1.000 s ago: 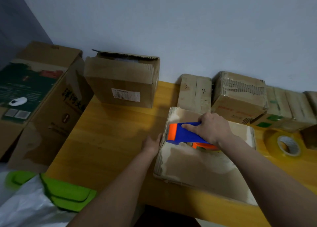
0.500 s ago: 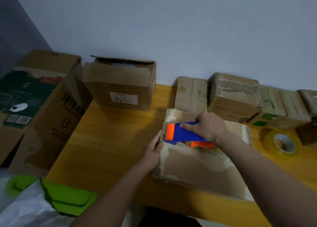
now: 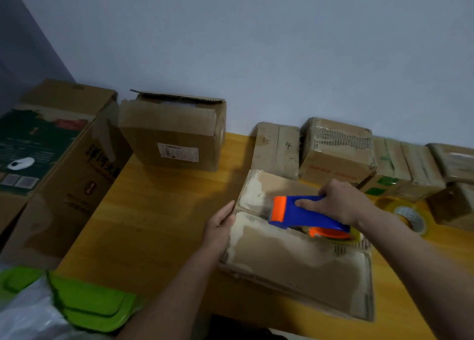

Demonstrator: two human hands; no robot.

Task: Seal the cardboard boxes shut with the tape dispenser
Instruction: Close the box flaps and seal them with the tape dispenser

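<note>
The wooden table point(image 3: 159, 226) carries everything and serves as the landmark. Off its left edge leans the biggest carton, a printed brown box point(image 3: 64, 165) with a green panel on top; its contents cannot be seen. At the table's far left corner stands an open-topped box point(image 3: 171, 134) with a white label on its front and something pale just visible inside. Near the table's front edge lies the flat cardboard box point(image 3: 295, 268) being sealed, flaps down, its worn top showing a seam across it. Along the table's back edge, by the wall, runs a row of smaller taped boxes point(image 3: 336, 152), one marked 4, all closed. Off the table's front left corner sits a green lid point(image 3: 89, 301) beside white plastic. On the table's right side, just beside the flat box, lies a spare tape roll point(image 3: 410, 217). The tape dispenser point(image 3: 305, 215), blue with orange ends, sits on the flat box's seam; the right hand point(image 3: 338, 202) grips its handle, fingers curled round it. The left hand point(image 3: 220, 226) presses the flat box's left edge, fingers fairly straight and together
</note>
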